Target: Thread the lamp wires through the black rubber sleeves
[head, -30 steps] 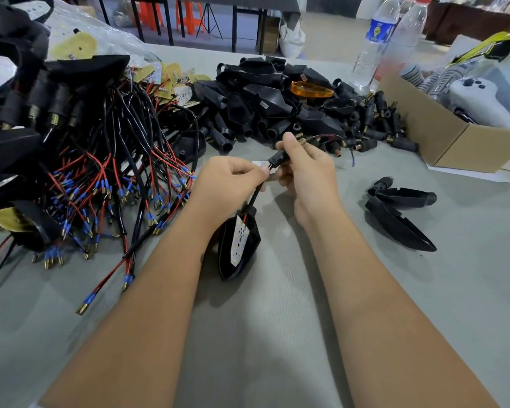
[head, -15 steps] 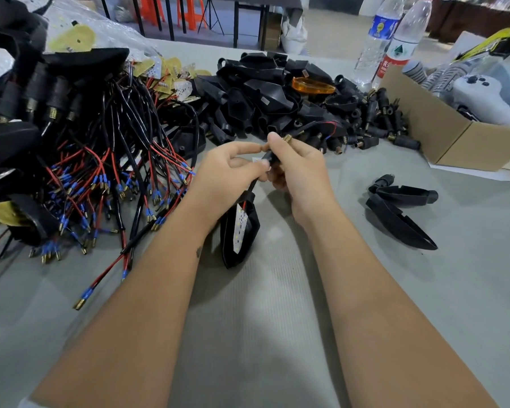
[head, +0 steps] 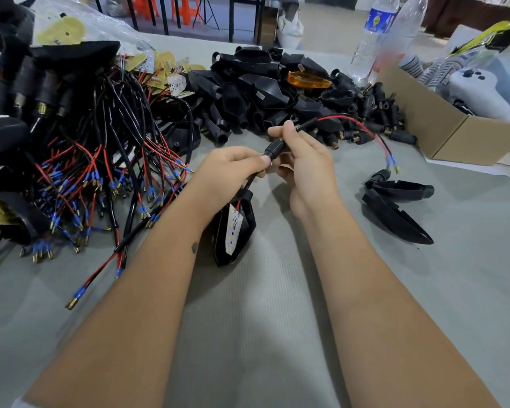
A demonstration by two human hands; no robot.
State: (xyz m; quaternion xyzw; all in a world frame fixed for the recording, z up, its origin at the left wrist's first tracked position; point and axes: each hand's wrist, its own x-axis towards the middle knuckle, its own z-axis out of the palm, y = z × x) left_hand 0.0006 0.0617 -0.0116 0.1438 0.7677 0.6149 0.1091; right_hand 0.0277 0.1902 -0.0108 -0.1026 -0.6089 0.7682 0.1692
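My left hand point(head: 228, 169) pinches the lower end of a black rubber sleeve point(head: 273, 149) held above the table. My right hand point(head: 305, 160) pinches the lamp's wire just past the sleeve's upper end. The red and black wire point(head: 352, 120) runs out of the sleeve, arcs to the right and ends in blue-tipped brass terminals point(head: 392, 164). Below my hands hangs a black lamp housing point(head: 242, 231) with a white LED board inside, its tip on the grey table.
A tangle of wired lamps point(head: 86, 160) fills the left. Black housings and loose sleeves point(head: 265, 92) are piled at the back. Two assembled lamps point(head: 398, 207) lie to the right. A cardboard box point(head: 436, 125) and water bottles point(head: 371, 36) stand at the back right.
The wire has been pulled further through the sleeve and now arcs out to the right with its terminals free. The sleeve sits lower on the wire, nearer the housing.
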